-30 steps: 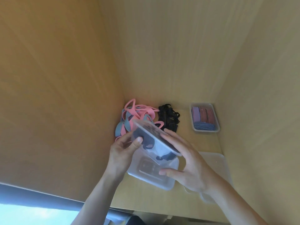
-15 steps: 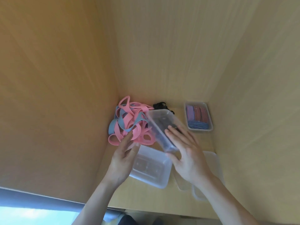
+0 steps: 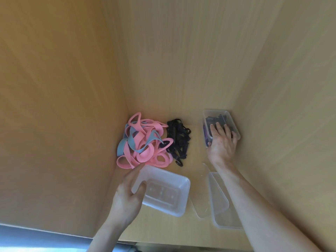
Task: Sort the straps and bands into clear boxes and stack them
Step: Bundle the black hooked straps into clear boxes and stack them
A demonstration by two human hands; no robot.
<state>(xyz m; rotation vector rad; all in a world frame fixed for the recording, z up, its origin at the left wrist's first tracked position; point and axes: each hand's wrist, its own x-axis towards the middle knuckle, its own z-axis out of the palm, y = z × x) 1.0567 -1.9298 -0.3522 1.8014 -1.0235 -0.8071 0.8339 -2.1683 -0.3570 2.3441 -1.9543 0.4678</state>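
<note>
We record wood-grain walls closing the counter (image 3: 196, 155) on the left, back and right. One heap of pink and blue bands (image 3: 143, 144), flat rubbery loops, fills the back-left corner. One tangle of black straps (image 3: 179, 139) touches it. The left hand (image 3: 127, 195) grips the rim of the empty clear box (image 3: 165, 190). The right hand (image 3: 222, 140) lies flat on the filled clear box (image 3: 218, 115) in the back-right corner. Two clear lids (image 3: 217, 195) overlap at front right.

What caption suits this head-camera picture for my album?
The right hand rests on a clear box of black straps; left hand grips an empty clear box beside loose pink and blue bands.
</note>
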